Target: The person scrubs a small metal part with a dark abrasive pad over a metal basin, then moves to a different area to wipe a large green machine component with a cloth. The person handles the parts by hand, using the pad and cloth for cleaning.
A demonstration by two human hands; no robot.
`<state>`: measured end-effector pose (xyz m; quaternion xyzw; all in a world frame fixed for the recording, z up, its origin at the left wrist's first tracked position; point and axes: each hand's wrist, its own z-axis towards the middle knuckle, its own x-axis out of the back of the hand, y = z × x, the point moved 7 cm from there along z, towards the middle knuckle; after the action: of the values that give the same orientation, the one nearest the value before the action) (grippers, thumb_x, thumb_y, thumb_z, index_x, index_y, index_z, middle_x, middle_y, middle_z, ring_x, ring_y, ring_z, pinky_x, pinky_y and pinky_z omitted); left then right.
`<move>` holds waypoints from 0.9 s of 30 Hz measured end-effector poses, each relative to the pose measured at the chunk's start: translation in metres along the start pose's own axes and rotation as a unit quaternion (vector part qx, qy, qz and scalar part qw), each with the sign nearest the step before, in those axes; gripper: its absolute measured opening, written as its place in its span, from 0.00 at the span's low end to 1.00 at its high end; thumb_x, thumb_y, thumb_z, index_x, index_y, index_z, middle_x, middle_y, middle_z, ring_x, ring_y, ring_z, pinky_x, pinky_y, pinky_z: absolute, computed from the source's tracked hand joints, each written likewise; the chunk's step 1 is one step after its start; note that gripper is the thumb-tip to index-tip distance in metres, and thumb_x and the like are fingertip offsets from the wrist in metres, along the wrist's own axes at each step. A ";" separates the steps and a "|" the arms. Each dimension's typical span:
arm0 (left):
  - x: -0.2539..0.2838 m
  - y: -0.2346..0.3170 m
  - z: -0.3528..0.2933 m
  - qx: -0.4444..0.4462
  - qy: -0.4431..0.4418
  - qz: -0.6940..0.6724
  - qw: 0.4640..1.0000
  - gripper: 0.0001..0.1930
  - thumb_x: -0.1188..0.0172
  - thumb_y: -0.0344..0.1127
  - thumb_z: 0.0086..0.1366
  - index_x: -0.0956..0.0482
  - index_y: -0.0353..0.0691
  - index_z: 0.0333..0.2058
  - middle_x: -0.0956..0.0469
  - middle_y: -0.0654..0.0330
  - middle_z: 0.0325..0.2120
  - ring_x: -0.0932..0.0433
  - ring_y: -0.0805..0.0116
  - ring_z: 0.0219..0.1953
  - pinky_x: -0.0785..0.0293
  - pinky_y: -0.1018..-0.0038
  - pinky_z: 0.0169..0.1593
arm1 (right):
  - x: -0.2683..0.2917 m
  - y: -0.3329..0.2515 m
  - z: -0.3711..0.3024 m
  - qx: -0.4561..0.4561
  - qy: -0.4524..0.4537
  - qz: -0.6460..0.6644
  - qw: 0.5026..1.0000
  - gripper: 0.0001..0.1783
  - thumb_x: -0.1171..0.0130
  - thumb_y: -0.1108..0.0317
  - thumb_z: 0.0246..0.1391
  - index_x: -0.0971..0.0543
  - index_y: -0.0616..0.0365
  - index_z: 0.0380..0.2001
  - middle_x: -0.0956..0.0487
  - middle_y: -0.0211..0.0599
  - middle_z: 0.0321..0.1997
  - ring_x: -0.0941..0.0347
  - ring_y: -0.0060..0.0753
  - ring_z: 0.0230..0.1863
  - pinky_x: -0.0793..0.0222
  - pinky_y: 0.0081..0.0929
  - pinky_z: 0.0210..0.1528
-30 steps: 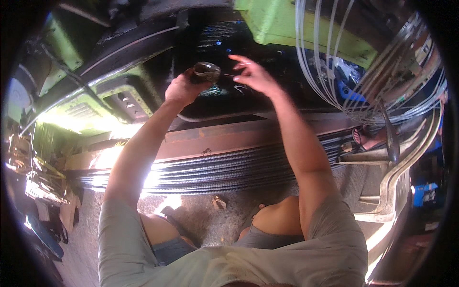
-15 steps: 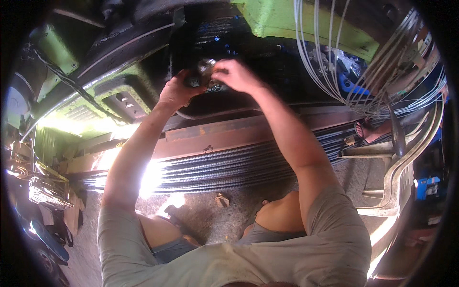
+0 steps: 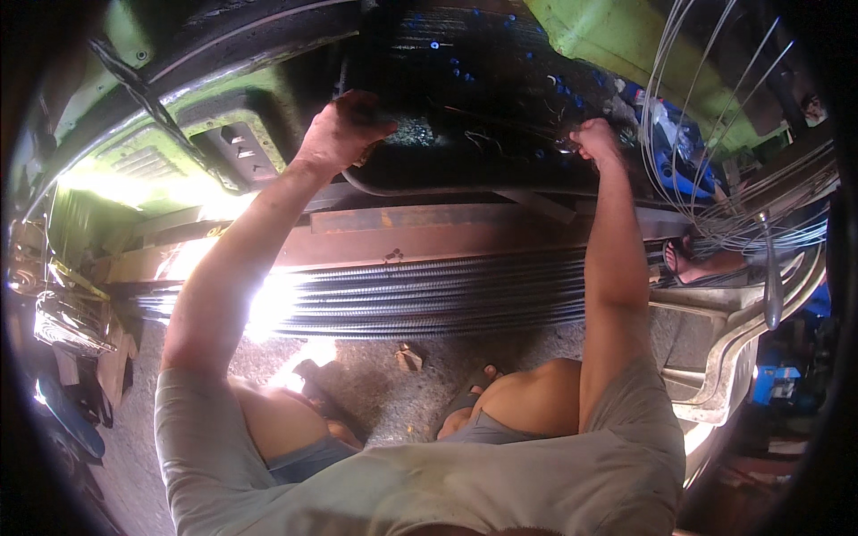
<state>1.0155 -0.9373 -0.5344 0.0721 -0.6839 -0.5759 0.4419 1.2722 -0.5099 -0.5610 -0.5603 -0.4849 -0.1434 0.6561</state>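
Note:
My left hand is raised at the upper middle, fingers curled round a dark rounded part whose kind the shadow hides. Well to its right, my right hand is closed with the knuckles up. A small shiny metal piece sticks out from its left side; I cannot make out what it is. Both hands are held over a dark, greasy surface strewn with small blue bits. Thin wire-like strands show between the hands.
Green painted metal panels rise at the left. A rusty beam and a bundle of ribbed steel rods lie across the middle. Coiled wire hangs at the right, above a pale plastic chair. Another person's sandalled foot shows there.
My right hand has moved away to the right, carrying a small shiny piece. My left hand stays near its place with the dark part. The view has shifted slightly.

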 end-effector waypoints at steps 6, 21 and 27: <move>-0.002 0.004 -0.010 0.056 -0.027 -0.060 0.996 0.34 0.26 0.49 0.55 0.25 0.40 0.57 0.15 0.54 0.41 0.16 0.63 0.43 0.22 0.71 0.52 | -0.016 -0.024 0.019 0.057 0.070 -0.133 0.987 0.10 0.30 0.65 0.50 0.16 0.59 0.33 0.16 0.46 0.33 0.18 0.45 0.35 0.23 0.41 0.40; -0.004 0.015 -0.010 0.051 -0.025 -0.027 0.998 0.28 0.28 0.49 0.57 0.20 0.42 0.53 0.15 0.54 0.37 0.16 0.66 0.37 0.20 0.71 0.46 | -0.029 -0.104 -0.043 0.173 -0.119 0.085 0.974 0.08 0.35 0.66 0.58 0.17 0.60 0.33 0.19 0.29 0.28 0.25 0.17 0.27 0.26 0.21 0.29; -0.016 0.010 -0.002 0.005 -0.022 -0.006 1.000 0.27 0.28 0.49 0.57 0.19 0.44 0.52 0.15 0.54 0.37 0.16 0.68 0.35 0.20 0.73 0.45 | -0.113 -0.160 -0.103 0.255 -0.276 0.013 0.926 0.11 0.35 0.64 0.56 0.16 0.62 0.34 0.19 0.31 0.25 0.24 0.21 0.26 0.26 0.24 0.30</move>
<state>1.0301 -0.9260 -0.5345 0.0655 -0.6959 -0.5766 0.4231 1.1490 -0.6937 -0.5457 -0.3974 -0.6600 0.1541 0.6186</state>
